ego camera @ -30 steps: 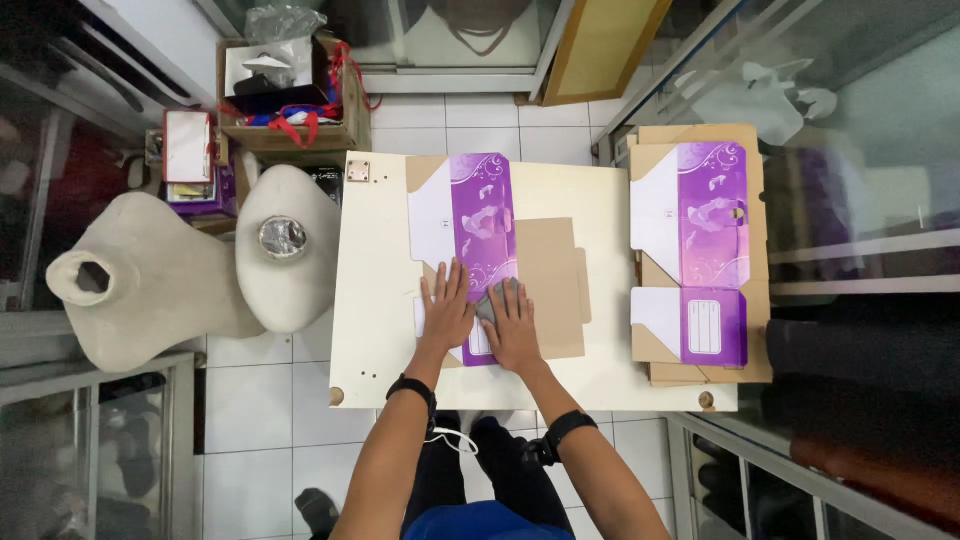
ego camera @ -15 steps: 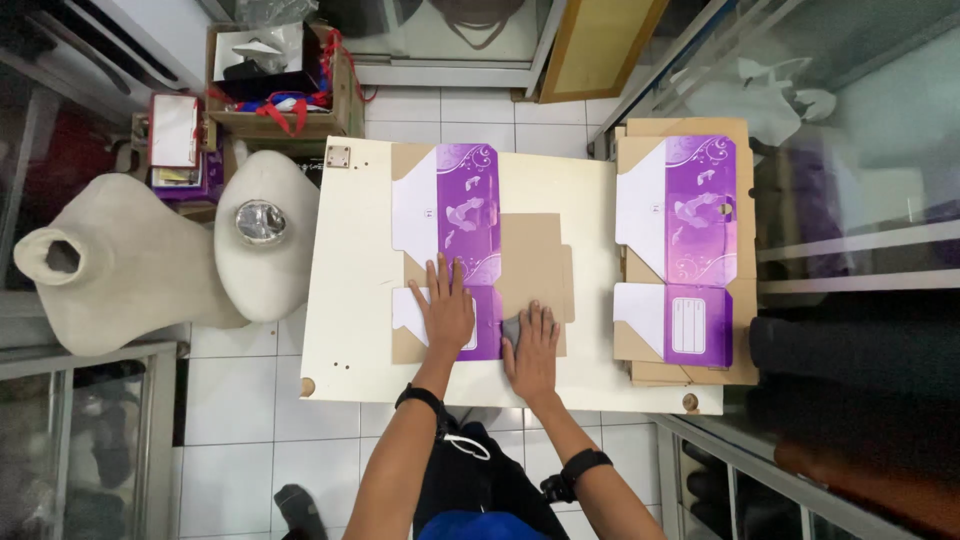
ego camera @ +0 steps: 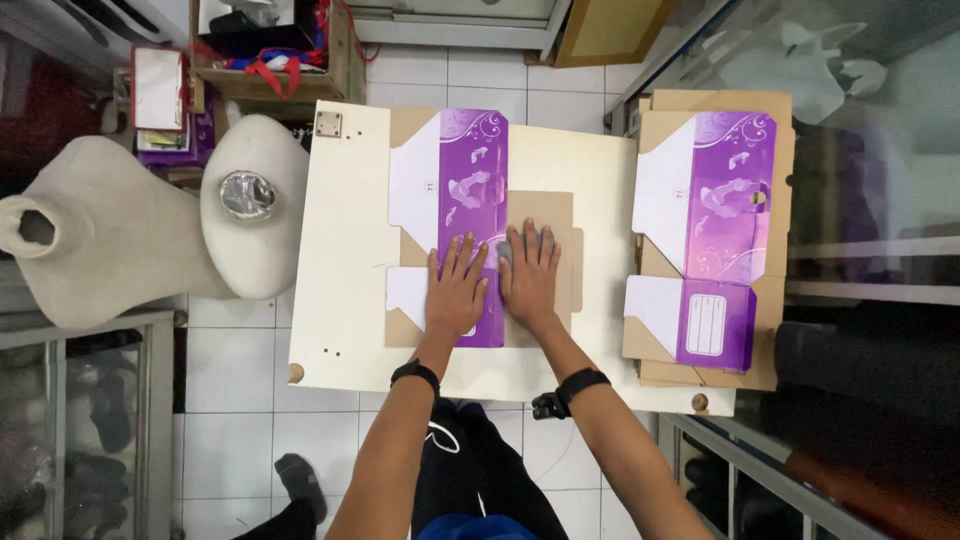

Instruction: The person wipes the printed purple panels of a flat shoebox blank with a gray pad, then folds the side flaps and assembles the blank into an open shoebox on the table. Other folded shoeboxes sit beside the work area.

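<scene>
Both hands lie flat, fingers spread and gripping nothing, on a flattened purple-and-white carton [ego camera: 470, 200] in the middle of the cream table [ego camera: 340, 250]: the left hand [ego camera: 457, 292] on its purple panel, the right hand [ego camera: 529, 279] just beside, on the brown flap. A stack of similar flattened cartons [ego camera: 715, 240] sits well apart on the right.

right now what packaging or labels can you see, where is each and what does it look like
Flat carton blank: middle of the cream table, purple, white and brown, under the left hand and right hand.
Stack of carton blanks: right of the table, same purple and white print, with a white label panel.
Open cardboard box: floor, top left, brown.
</scene>
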